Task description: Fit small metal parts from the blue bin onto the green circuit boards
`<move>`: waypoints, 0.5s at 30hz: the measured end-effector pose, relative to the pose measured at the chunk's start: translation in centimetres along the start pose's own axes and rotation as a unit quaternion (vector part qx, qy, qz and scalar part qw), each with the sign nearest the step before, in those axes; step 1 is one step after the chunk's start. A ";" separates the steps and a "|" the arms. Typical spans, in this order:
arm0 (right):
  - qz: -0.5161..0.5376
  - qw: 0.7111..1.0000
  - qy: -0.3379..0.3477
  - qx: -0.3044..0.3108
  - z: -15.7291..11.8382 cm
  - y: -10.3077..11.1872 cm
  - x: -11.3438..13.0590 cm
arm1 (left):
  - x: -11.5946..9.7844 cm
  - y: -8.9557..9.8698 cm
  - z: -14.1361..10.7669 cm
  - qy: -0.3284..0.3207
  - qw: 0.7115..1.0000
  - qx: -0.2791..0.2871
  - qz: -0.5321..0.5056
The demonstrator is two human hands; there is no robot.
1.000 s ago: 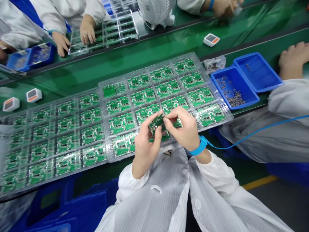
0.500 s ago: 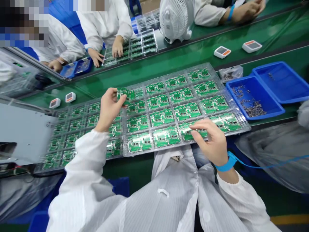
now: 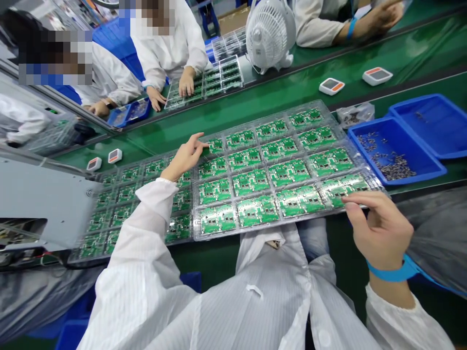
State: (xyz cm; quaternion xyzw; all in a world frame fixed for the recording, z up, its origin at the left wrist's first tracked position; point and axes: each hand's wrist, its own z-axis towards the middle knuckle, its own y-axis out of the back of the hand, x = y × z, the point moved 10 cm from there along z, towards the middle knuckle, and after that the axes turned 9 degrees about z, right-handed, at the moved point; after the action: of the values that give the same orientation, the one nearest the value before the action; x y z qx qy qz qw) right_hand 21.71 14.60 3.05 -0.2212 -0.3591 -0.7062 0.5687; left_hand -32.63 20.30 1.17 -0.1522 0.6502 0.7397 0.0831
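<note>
The work in hand looks like handling green circuit boards (image 3: 288,172) laid out in a clear plastic tray (image 3: 196,228), and at this moment neither hand has a board up. The left grip (image 3: 184,158) is open and empty, its fingers spread and reaching over the far edge of the tray. The right grip (image 3: 381,231) sits at the tray's near right corner, with its fingertips (image 3: 350,205) over the rim. Nothing shows in it, but the thumb is out of sight, so I cannot tell whether it is pinching the rim. Taking up a board from here would call for fingers under that board's edge, without knocking its neighbours.

The tray lies flat on the green table (image 3: 284,104), between the two grips. Its boards sit in neat rows, each in its own pocket, and none looks tilted or out of place. Left of the left grip, a second tray (image 3: 73,257) of boards butts against it. Beyond the right grip stand two blue bins (image 3: 438,170), the nearer holding small metal parts (image 3: 386,163). A blue wrist strap (image 3: 390,274) circles the right wrist. Across the table, a co-worker's hands (image 3: 171,92) work at another tray, beside a white fan (image 3: 270,34).
</note>
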 end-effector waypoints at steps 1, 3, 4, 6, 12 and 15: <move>0.000 1.000 -0.004 0.002 -0.2 0.1 -0.6 | -0.1 -0.3 -0.2 -0.013 1.000 0.013 0.000; -0.003 1.000 0.002 0.007 -0.4 0.0 -1.3 | -0.2 -0.9 -0.5 -0.038 0.998 0.042 0.000; -0.005 1.000 0.007 0.010 -0.3 -0.1 -1.4 | -0.2 -1.3 -0.5 -0.052 0.997 0.053 0.003; -0.008 1.000 0.013 0.014 -0.1 -0.2 -1.4 | -0.2 -1.7 -0.5 -0.077 0.995 0.062 0.018; -0.013 1.000 -0.001 0.022 0.8 0.2 -1.0 | -1.0 -0.1 -0.3 -0.107 0.987 -0.052 0.105; -0.047 0.997 -0.058 0.013 1.2 2.2 -3.6 | -1.8 1.4 -0.4 -0.090 0.983 -0.110 0.113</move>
State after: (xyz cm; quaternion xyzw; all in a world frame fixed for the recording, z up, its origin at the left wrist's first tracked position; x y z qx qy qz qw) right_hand 24.66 17.59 1.79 -0.2370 -0.4105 -0.7138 0.5156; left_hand -31.38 19.84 3.07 -0.0188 0.5676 0.8221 0.0399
